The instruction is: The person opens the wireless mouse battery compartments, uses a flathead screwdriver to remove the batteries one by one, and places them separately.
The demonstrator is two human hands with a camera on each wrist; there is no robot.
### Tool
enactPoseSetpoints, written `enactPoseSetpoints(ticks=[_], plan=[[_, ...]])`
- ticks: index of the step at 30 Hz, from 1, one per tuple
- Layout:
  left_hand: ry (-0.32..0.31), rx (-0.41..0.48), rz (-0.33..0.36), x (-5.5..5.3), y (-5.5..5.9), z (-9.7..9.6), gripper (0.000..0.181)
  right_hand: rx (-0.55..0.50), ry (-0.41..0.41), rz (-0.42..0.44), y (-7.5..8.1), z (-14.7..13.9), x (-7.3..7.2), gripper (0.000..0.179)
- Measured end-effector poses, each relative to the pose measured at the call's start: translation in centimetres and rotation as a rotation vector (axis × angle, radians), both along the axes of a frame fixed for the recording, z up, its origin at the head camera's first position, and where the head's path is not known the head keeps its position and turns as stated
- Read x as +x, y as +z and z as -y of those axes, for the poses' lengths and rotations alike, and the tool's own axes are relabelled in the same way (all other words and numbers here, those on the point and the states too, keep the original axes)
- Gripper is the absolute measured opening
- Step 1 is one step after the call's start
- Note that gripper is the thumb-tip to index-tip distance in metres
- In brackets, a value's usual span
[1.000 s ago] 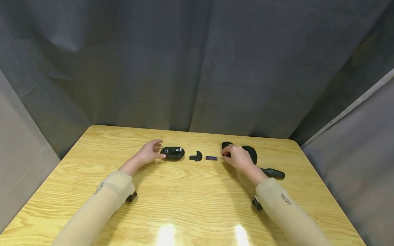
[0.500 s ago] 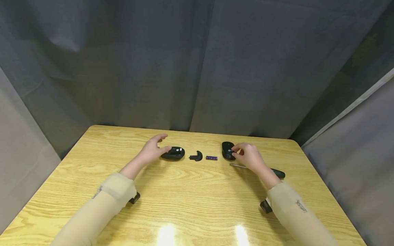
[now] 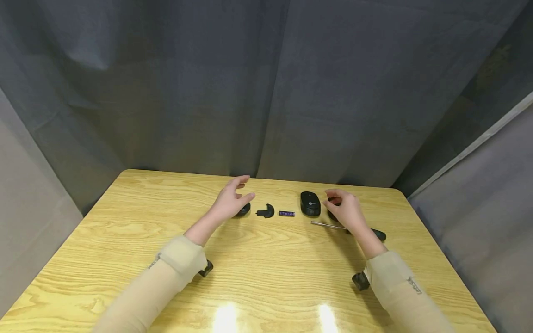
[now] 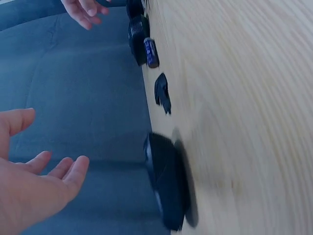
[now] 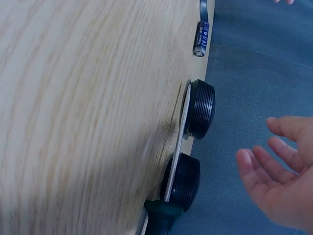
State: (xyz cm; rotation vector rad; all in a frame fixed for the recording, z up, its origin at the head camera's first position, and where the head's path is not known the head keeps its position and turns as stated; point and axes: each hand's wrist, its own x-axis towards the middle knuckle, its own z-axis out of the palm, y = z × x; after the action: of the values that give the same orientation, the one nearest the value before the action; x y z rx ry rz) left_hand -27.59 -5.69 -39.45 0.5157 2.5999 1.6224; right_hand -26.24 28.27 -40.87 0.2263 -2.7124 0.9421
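My left hand [image 3: 230, 202] hovers above a black computer mouse [image 3: 243, 211] lying at the left of the row; most of that mouse is hidden in the head view. Its fingers are spread and hold nothing, apart from the mouse in the left wrist view. To its right lie a small black battery cover [image 3: 266, 211] and a purple battery [image 3: 287, 213]. My right hand [image 3: 346, 210] is raised over another black mouse [image 3: 333, 210], partly covering it, fingers relaxed with nothing between them. Between hand and battery stands a further black mouse [image 3: 310, 204].
A screwdriver [image 3: 326, 225] lies in front of the two right-hand mice, its dark green handle [image 5: 163, 214] pointing right. The wooden table [image 3: 266, 268] ends at a grey curtain [image 3: 266, 92] behind the row of things.
My left hand has moved right across the left mouse, its fingers leaving it. My right hand has moved right, uncovering the middle mouse and the screwdriver's shaft.
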Motion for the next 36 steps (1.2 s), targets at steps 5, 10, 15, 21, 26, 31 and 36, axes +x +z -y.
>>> enactPoseSetpoints(ticks=[5,10,15,21,26,31,36], plan=[[-0.004,0.078,-0.007,-0.4,-0.3,-2.0,0.060,-0.039,-0.039,0.038,0.0,-0.1,-0.2,0.046],[-0.021,0.168,0.031,-0.8,-0.6,-3.5,0.063,-0.063,-0.072,0.058,-0.3,0.0,-0.4,0.050],[-0.048,0.234,0.108,-1.2,-1.0,-4.8,0.066,-0.131,-0.074,0.091,-0.7,0.4,-0.6,0.051],[-0.068,0.276,0.177,-1.4,-1.3,-6.5,0.069,-0.203,-0.063,0.183,-0.7,0.8,-0.6,0.056],[-0.056,0.308,0.222,-1.8,-2.0,-8.2,0.069,-0.268,-0.055,0.222,-1.0,0.9,-0.9,0.057],[-0.039,0.338,0.252,-2.2,-2.8,-10.1,0.069,-0.339,-0.044,0.260,-1.5,0.8,-1.0,0.056],[-0.039,0.370,0.275,-2.2,-3.3,-11.9,0.069,-0.400,-0.037,0.324,-1.8,0.6,-0.9,0.059]])
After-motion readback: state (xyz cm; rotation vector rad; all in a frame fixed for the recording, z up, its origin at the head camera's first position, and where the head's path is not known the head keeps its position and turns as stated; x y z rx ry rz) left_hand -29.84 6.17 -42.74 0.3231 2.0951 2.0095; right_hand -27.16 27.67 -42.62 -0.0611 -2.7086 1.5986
